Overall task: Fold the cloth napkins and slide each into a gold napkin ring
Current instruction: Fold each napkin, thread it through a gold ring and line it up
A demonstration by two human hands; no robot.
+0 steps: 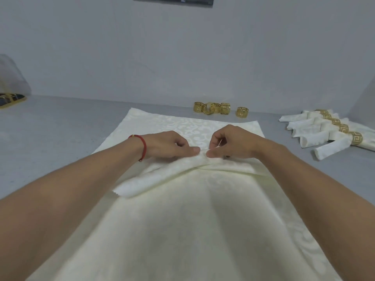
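Note:
A cream damask cloth napkin (182, 220) lies spread on the grey table in front of me, with a raised fold running across its middle. My left hand (168, 145) and my right hand (231, 141) meet at the centre of that fold, each pinching the gathered cloth between thumb and fingers. Several loose gold napkin rings (213, 108) stand beyond the napkin's far edge, with one more gold ring (241, 112) a little to their right.
Several rolled napkins in gold rings (332, 130) lie in a row at the right. The grey table (50, 138) meets a pale wall at the back. A dark, gold-trimmed object (11, 99) sits at the far left under a clear bag.

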